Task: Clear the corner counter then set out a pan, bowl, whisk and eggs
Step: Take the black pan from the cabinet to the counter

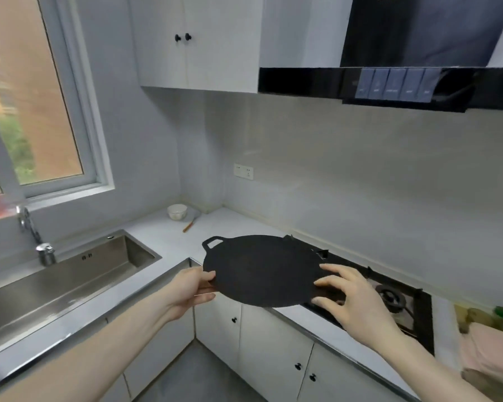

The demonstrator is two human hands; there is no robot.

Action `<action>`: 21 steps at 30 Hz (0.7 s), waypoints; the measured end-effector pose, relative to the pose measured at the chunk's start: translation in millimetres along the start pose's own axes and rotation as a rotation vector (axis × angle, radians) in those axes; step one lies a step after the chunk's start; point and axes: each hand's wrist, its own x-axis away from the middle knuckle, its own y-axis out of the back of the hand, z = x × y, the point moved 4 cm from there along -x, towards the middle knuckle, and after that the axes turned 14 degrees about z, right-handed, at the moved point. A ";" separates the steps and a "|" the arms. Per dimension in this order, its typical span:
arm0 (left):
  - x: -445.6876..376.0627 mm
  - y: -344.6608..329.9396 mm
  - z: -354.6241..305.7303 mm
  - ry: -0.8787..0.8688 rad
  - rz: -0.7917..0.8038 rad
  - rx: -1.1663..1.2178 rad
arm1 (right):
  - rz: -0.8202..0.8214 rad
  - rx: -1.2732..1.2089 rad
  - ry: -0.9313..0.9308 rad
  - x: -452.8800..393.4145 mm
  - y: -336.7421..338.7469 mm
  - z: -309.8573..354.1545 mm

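Flat black pan [262, 269] held level above the desk [163, 236] corner, near the stove [401, 300]. Left hand [190, 288] pinches its left rim; right hand [349, 297] fingers grip the right rim. Bowl [177, 211] stands far. Recommend lowering evenly, short of the bowl.

Pan [262, 269] matte black; bowl [177, 211] white; counter [163, 236] pale grey; sink [70, 274] steel-silver.
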 end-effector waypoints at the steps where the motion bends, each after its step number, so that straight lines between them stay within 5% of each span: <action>1: 0.7 20.7 2.0 -0.006 -0.025 -0.016 | -0.008 -0.090 -0.054 -11.8 -15.2 6.8; 5: -1.1 77.6 17.8 -0.012 -0.107 -0.076 | -0.040 -0.389 -0.243 -48.5 -69.0 26.4; 10: -19.3 119.6 34.0 -0.005 -0.145 -0.053 | 0.158 -0.697 -0.475 -94.4 -140.6 37.5; 17: -73.8 162.6 53.5 0.068 -0.196 -0.023 | 0.140 -1.248 -0.683 -165.5 -206.1 22.2; 21: -118.4 183.8 51.6 0.106 -0.185 -0.067 | 0.213 -1.331 -0.717 -207.7 -243.9 1.9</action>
